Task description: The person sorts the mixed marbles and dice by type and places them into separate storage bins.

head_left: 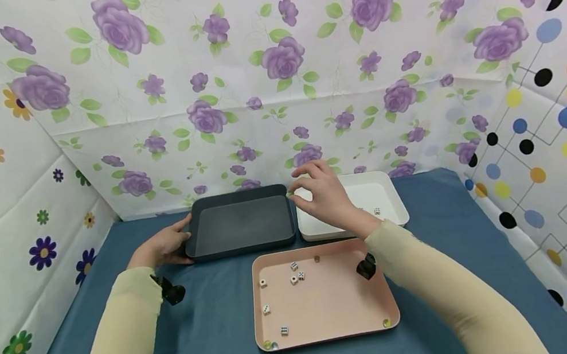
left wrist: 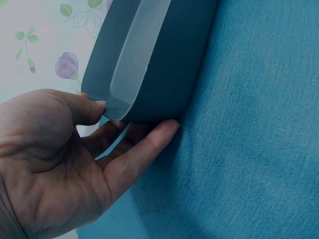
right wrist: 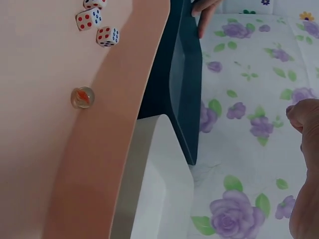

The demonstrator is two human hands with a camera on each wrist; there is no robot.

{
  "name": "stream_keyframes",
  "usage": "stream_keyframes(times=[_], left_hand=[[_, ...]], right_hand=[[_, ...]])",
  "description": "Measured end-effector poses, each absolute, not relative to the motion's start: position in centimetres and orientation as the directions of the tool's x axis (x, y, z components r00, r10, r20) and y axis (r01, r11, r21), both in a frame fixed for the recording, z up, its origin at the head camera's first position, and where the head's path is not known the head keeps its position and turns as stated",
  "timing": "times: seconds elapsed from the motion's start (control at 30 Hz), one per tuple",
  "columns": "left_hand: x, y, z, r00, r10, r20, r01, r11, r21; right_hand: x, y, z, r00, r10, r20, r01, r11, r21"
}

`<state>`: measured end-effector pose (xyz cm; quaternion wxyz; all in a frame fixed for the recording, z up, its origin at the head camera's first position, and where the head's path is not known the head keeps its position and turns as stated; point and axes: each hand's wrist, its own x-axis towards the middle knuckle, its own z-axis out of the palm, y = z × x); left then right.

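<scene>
My left hand grips the left end of a dark blue-grey tray, thumb at the rim and fingers along the outer wall. In the left wrist view the same tray fills the top. Between thumb and index finger, my right hand pinches a small greenish glass marble, held up over the line where the dark tray meets a white tray. The right wrist view shows only part of this hand, and the marble is hidden there. Dice lie in the white tray, partly covered by the hand.
Nearer me, a pink tray holds several dice and glass marbles, one with an orange swirl. Blue cloth covers the table. A flowered curtain rises right behind the dark and white trays.
</scene>
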<state>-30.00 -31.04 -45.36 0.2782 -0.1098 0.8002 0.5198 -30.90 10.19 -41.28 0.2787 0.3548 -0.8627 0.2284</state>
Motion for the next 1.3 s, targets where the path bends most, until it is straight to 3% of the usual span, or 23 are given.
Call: stream_keyframes(times=[0.27, 0.8, 1.3], left_hand=[[-30.0, -31.1, -45.2, -0.82, 0.112, -0.561, -0.467, 0.434, 0.77], [-29.8, -30.9, -45.3, -0.824, 0.107, -0.557, -0.463, 0.439, 0.77], [-29.8, -30.9, -45.2, -0.821, 0.117, -0.559, -0.462, 0.439, 0.771]], right_hand=[[-31.9, 8.6, -43.1, -0.694, -0.528, 0.489, -0.663, 0.733, -0.149], [-32.4, 7.3, -44.3, -0.77, -0.522, 0.367, -0.6, 0.789, -0.135], [-32.0, 8.3, -43.7, -0.751, -0.525, 0.399, -0.619, 0.77, -0.152]])
